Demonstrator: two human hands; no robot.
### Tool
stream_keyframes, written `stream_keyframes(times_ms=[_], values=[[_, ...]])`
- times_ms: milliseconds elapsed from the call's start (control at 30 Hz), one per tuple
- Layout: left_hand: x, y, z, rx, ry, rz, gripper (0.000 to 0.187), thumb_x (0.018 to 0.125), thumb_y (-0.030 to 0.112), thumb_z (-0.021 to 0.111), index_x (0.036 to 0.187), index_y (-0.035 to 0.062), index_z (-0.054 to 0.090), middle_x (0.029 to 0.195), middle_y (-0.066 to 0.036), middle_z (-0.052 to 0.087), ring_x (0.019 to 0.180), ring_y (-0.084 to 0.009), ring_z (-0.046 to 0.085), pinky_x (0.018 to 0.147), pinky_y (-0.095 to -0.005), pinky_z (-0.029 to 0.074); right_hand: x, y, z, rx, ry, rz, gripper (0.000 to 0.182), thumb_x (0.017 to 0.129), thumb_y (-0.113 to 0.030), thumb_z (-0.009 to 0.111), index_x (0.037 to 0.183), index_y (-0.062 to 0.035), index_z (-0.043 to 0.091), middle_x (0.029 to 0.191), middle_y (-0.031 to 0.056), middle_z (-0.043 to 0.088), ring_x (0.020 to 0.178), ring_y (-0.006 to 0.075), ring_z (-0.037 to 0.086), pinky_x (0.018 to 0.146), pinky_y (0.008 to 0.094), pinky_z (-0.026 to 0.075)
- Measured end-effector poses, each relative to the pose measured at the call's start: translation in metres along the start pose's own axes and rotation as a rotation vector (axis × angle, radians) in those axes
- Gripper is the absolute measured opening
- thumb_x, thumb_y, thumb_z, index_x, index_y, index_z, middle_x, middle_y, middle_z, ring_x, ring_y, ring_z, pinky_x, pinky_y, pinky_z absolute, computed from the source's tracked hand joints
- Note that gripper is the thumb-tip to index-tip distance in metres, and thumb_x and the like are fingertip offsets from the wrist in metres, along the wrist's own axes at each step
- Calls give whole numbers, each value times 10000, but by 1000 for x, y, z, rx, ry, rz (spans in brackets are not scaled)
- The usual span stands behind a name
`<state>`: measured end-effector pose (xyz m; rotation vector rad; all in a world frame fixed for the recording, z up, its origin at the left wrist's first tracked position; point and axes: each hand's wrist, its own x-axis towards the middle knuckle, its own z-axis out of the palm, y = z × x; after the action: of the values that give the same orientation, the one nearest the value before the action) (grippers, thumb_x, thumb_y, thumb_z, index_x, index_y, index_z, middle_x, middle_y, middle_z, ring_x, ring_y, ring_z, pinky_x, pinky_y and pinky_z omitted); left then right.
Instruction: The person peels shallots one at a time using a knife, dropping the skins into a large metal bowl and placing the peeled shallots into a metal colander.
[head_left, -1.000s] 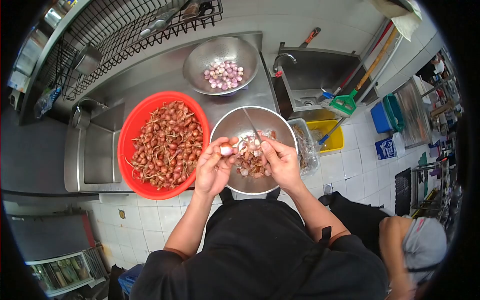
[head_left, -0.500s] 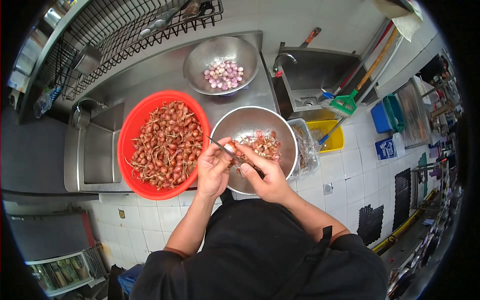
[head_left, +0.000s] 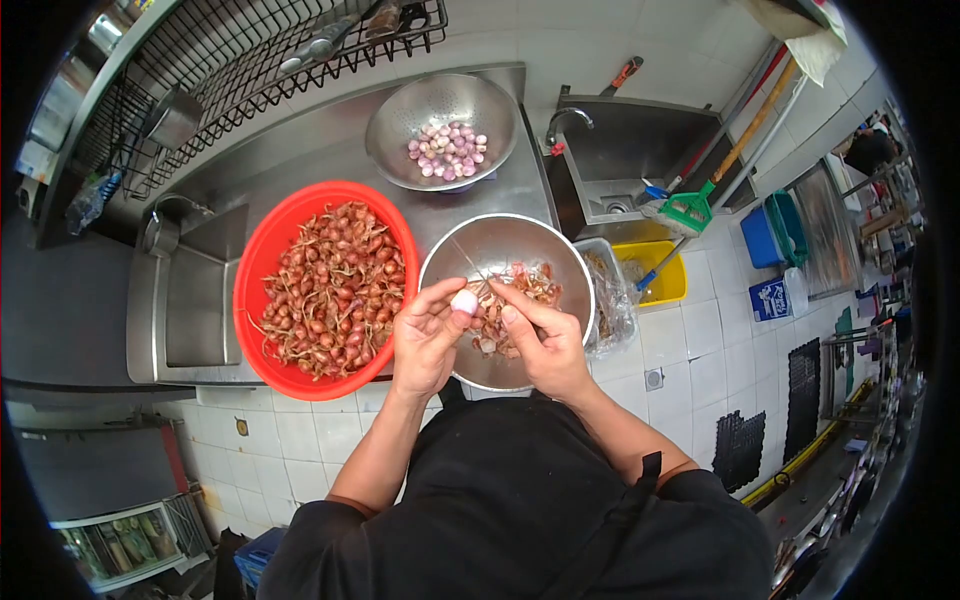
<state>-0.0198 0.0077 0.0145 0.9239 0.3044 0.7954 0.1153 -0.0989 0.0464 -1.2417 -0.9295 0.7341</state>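
Observation:
A pale, peeled shallot (head_left: 464, 301) sits between the fingertips of my left hand (head_left: 428, 335), at the near left rim of a steel bowl (head_left: 455, 245). My right hand (head_left: 545, 340) grips a small knife (head_left: 467, 257), its thin blade pointing up and left over the bowl. Shallot skins (head_left: 535, 285) lie inside this bowl. To the left, a red basin (head_left: 252, 300) holds a heap of unpeeled shallots (head_left: 335, 290). Behind, a steel colander (head_left: 390, 115) contains pink and white peeled shallots (head_left: 450, 150).
A sink (head_left: 200, 310) lies at the left and another (head_left: 640, 150) at the back right. Right of the bowl are a clear plastic container (head_left: 615, 320) and a yellow bin (head_left: 667, 275). A wire rack (head_left: 220, 90) hangs at the upper left.
The knife has moved off the shallot, its blade now turned further up over the bowl. The shallot shows more white surface, and my right hand has shifted slightly right.

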Motion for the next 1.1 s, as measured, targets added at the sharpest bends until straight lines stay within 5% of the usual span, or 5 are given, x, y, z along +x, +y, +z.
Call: stream_keyframes(times_ms=[300,367,467,567,1100], values=[[4,9,8,-231,5,-118,347,937,-6,582,1278,-38,526,1160,-163,643,1035,-206,648,913,-302,521,0,-1,-9,37,29,151,332,993,-92,537,1290,52,577,1172,134,671,1072,124,593,946,272,465],[3,2,1,-297,37,-129,342,941,-17,560,1280,-38,522,1168,-167,640,1046,-214,646,917,-306,521,1,3,-8,-24,37,-1,328,995,-96,534,1286,49,582,1165,135,674,1056,123,598,935,268,467],[3,-13,-13,-217,-115,-49,351,941,-41,520,1292,-37,508,1191,-173,628,1075,-225,640,921,-312,526,1,8,-11,-37,67,79,323,994,-102,537,1275,49,590,1158,139,679,1055,127,599,944,269,457],[5,2,1,-245,7,-102,353,939,-41,527,1291,-26,514,1220,-178,616,1087,-232,638,932,-323,528,5,13,-15,-108,129,34,320,991,-109,546,1265,47,597,1151,141,683,1050,127,597,944,271,455],[3,0,1,261,25,85,357,876,-71,655,1222,-52,569,1162,-134,646,1072,-202,639,944,-303,516,2,6,-10,-266,-158,-144,416,932,-67,575,1346,-31,550,1225,188,650,1128,282,646,955,283,479]])
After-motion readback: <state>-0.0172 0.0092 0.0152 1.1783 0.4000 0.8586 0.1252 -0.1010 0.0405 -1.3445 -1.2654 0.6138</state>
